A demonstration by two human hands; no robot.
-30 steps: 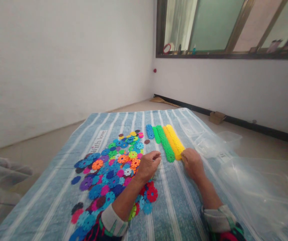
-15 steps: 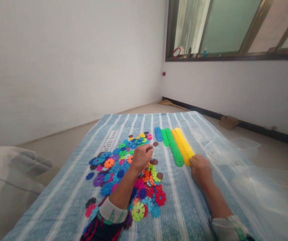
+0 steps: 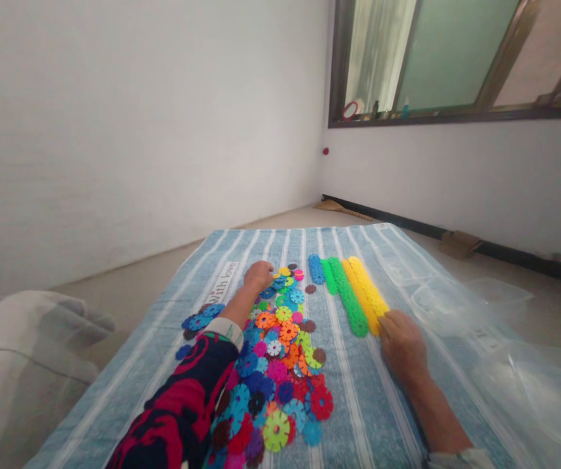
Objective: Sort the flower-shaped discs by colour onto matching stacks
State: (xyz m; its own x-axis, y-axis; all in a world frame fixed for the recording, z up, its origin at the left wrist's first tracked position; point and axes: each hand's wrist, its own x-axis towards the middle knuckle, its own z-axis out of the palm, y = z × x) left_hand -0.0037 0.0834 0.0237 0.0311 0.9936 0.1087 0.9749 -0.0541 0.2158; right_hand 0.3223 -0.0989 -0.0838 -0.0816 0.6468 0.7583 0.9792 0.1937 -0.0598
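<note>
A heap of colourful notched plastic discs (image 3: 283, 314) lies spread along the striped cloth. At the far left end of the heap, my left hand (image 3: 259, 276) has its fingers curled down beside some yellow discs (image 3: 284, 271); whatever is in them is hidden. My right hand (image 3: 404, 344) pinches the near end of a yellow row of stacked discs (image 3: 367, 293), which lies flat. Left of it are an orange-yellow row (image 3: 360, 290), a long green row (image 3: 347, 299), a short bright green row (image 3: 329, 277) and a short blue row (image 3: 316, 268).
Clear plastic containers (image 3: 529, 378) stand along the right side of the striped cloth (image 3: 163, 339). A single brown disc (image 3: 310, 288) lies between heap and rows. Pale fabric (image 3: 27, 371) is at the left, and a cardboard piece (image 3: 460, 243) lies by the wall.
My left hand has moved from above the heap's middle to its far left end. My right hand stays at the yellow row's near end. The view has shifted slightly.
</note>
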